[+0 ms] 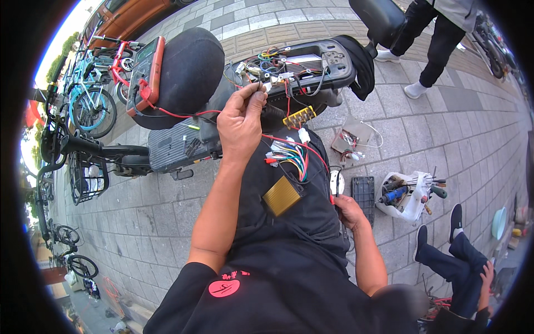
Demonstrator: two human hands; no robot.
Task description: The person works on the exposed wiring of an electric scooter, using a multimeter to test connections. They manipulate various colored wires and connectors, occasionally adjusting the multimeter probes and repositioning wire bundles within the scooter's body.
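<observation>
On writing first: the black T-shirt [306, 278] carries a round red emblem [224, 288] with small red characters beside it, and the face of the red multimeter [147, 83] is too small to read. Now the hands: the left hand [240, 125] is up at the electric scooter's open compartment [337, 58], thumb and forefinger pinched together on a small white connector [267, 87]. The right hand [350, 212] sits low beside the thigh, fingers closed on a slim red probe [332, 200]. And the wiring [272, 62], what a tangle! Red, black, yellow and blue strands lie heaped in that compartment among pale plugs. Just below hangs a yellow terminal block [299, 117] with metal contacts in a row. Over on the dark trousers [317, 214] rests a gold, finely ribbed box [282, 196], with a fan of multicoloured leads [292, 157] just above it, ending in white and red plugs. The multimeter leans against the rounded black seat [192, 69], its red cable [169, 114] trailing toward the left forearm.
</observation>
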